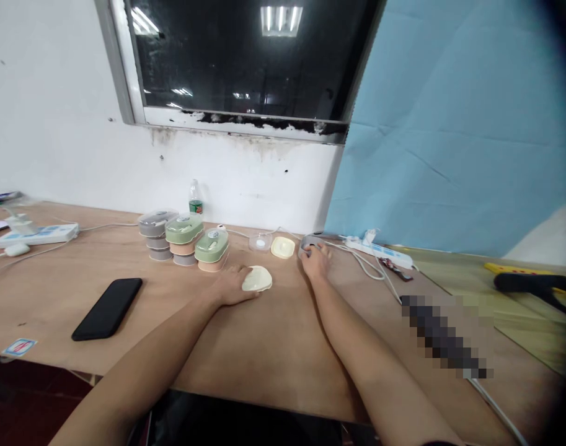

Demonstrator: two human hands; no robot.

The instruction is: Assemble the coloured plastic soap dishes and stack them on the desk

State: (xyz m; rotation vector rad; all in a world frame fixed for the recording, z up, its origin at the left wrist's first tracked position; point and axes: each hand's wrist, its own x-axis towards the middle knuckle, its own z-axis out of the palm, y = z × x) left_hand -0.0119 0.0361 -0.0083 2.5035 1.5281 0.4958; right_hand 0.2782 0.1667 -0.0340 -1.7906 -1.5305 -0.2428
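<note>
My left hand [231, 284] lies on the wooden table [264, 347] with its fingers against a cream oval lid [257, 279], holding its near edge. My right hand [316, 260] reaches farther back and its fingertips close on the rim of a small grey oval container [307, 244]. Between the two hands sit a cream oval piece [283, 247] and a clear small tray [260, 241]. To the left are stacks of oval boxes: grey [157, 230], green over peach [184, 235] and green over peach [211, 249].
A black phone [108, 308] lies at the left front. White power strips sit at far left [36, 235] and back right [380, 251], with cables running across the table. A small bottle [196, 198] stands by the wall. A black tool [538, 286] lies far right.
</note>
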